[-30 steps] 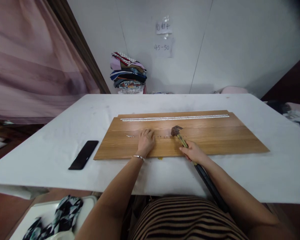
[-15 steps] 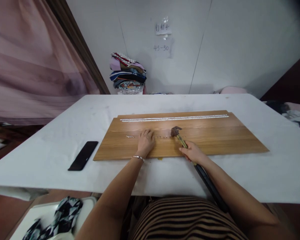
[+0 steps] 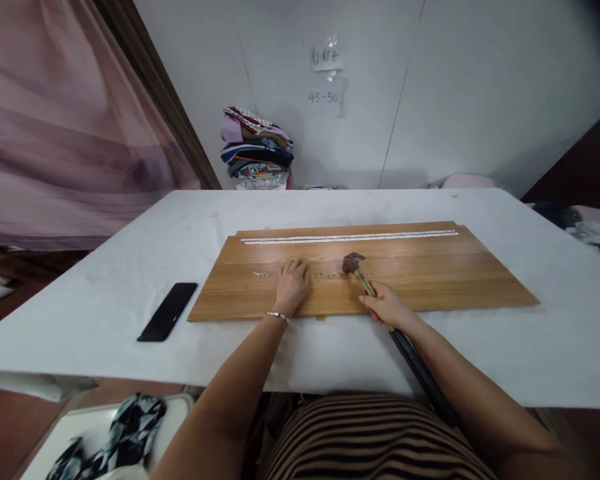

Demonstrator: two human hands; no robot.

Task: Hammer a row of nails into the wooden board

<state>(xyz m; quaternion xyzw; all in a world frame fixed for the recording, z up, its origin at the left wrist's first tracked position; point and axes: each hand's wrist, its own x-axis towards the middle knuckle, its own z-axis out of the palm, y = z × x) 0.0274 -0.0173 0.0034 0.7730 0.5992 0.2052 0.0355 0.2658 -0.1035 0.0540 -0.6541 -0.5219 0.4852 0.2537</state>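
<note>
I log one claw hammer (image 3: pixel 403 345), stiff, likely head-heavy, best held by black grip (image 3: pixel 423 377); right hand (image 3: pixel 387 307) grasping its shaft (image 3: pixel 365 284), head (image 3: pixel 351 263) over wooden board (image 3: pixel 430 273), left hand (image 3: pixel 292 287) resting there, unclenched.

right hand (image 3: pixel 386 305) grips hammer (image 3: pixel 371 288); left hand (image 3: pixel 293 285) rests on board (image 3: pixel 430 270)

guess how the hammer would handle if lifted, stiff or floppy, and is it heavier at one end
The hammer should stay stiff: its long handle looks straight. It is probably heavier at the head, which looks like metal. The right hand grips partway along the handle, which may make that weight easier to control.
</note>
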